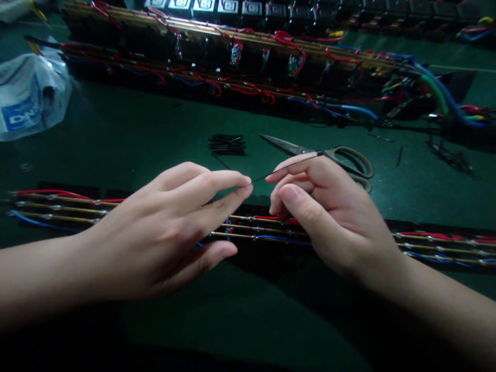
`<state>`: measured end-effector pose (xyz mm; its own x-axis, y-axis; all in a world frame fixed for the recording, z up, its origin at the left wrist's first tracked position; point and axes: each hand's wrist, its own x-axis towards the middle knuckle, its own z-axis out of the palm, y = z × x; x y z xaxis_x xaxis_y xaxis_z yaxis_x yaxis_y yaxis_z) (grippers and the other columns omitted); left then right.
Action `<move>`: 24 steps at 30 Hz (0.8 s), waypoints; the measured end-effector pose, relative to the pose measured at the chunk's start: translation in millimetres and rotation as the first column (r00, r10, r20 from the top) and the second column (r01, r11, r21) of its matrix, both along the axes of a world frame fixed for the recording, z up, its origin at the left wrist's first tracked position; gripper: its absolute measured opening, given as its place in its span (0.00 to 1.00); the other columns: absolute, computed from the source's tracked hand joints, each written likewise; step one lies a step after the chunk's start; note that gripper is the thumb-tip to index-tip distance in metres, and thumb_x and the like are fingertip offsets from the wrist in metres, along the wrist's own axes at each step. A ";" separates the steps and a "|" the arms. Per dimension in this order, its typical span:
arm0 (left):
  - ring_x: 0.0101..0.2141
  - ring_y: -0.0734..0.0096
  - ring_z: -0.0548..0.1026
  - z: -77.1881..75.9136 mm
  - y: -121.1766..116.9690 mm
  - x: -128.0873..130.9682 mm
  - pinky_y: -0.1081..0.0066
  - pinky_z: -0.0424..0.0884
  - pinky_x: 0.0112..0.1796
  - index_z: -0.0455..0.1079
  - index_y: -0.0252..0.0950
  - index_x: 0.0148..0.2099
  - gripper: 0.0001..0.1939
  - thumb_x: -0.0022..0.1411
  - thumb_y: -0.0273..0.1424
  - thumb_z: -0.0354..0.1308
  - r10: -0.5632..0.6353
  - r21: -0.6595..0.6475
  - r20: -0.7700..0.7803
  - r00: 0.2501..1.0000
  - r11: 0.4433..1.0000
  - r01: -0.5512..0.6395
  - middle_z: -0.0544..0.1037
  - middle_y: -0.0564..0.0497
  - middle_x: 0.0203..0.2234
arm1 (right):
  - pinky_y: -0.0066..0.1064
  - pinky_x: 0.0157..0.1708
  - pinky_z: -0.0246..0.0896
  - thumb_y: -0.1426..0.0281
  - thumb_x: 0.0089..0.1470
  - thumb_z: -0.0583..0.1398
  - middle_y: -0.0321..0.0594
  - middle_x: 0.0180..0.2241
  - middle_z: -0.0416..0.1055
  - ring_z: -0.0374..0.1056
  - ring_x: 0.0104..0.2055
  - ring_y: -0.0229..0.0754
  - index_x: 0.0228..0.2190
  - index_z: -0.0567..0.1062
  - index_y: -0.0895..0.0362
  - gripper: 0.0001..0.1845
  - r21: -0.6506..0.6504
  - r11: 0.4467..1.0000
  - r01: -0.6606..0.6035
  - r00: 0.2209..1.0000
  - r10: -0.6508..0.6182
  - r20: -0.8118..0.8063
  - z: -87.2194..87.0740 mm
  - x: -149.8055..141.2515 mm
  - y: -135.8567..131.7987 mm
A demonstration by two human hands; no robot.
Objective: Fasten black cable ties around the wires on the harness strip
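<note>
A thin black tie (pixel 287 169) runs between my two hands, slanting up to the right. My left hand (pixel 174 217) pinches its lower end between the tips of the index and middle fingers, with the thumb held apart below. Along the curled fingers of my right hand (pixel 333 206) lies the rest of the tie, the thumb not pressing on it. Beneath both hands stretches a long black strip with brass rods (pixel 267 227) and red and blue wires, partly hidden by them. A pile of similar black ties (pixel 227 145) lies just beyond my left fingertips.
Scissors (pixel 284 145) lie behind my right hand, handles partly covered. Wired socket assemblies (pixel 217 51) span the back of the green table (pixel 135 134). A plastic bag (pixel 34 98) sits at the left, and a tangle of black scraps (pixel 449 156) at the right.
</note>
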<state>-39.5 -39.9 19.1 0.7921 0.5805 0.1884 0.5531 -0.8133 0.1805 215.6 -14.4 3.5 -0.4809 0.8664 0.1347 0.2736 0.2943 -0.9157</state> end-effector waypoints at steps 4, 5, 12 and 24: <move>0.55 0.55 0.74 -3.2 -3.9 4.7 0.59 0.72 0.58 0.65 0.30 0.65 0.22 0.74 0.33 0.50 0.001 -0.035 0.013 1.000 0.999 -0.001 0.72 0.39 0.62 | 0.27 0.32 0.64 0.65 0.74 0.54 0.33 0.30 0.72 0.70 0.31 0.34 0.38 0.71 0.55 0.11 0.052 0.999 -0.002 1.000 0.002 0.011 -1.0 0.7 0.6; 0.55 0.55 0.74 -4.2 -4.6 6.3 0.59 0.72 0.58 0.66 0.29 0.65 0.22 0.74 0.33 0.50 0.008 -0.031 0.011 1.000 1.000 -0.007 0.73 0.39 0.62 | 0.27 0.33 0.64 0.65 0.74 0.54 0.33 0.30 0.72 0.70 0.31 0.34 0.38 0.71 0.55 0.12 0.064 0.998 0.004 1.000 -0.005 0.019 -0.7 0.9 0.9; 0.51 0.58 0.76 -8.2 -4.5 13.3 0.62 0.73 0.54 0.69 0.27 0.61 0.18 0.75 0.30 0.51 0.014 0.053 -0.025 1.000 0.998 -0.013 0.76 0.40 0.57 | 0.27 0.30 0.62 0.64 0.73 0.56 0.31 0.29 0.72 0.71 0.31 0.34 0.39 0.73 0.55 0.10 0.034 0.998 0.056 0.998 -0.057 0.026 -3.7 2.1 0.8; 0.46 0.61 0.75 -16.1 0.6 10.3 0.62 0.74 0.47 0.69 0.35 0.57 0.12 0.75 0.30 0.54 0.072 -0.087 0.039 0.997 0.994 -0.068 0.79 0.47 0.49 | 0.24 0.31 0.66 0.64 0.75 0.52 0.33 0.30 0.74 0.72 0.31 0.33 0.39 0.75 0.56 0.15 0.048 0.999 -0.012 1.000 0.011 0.025 1.2 1.2 -0.2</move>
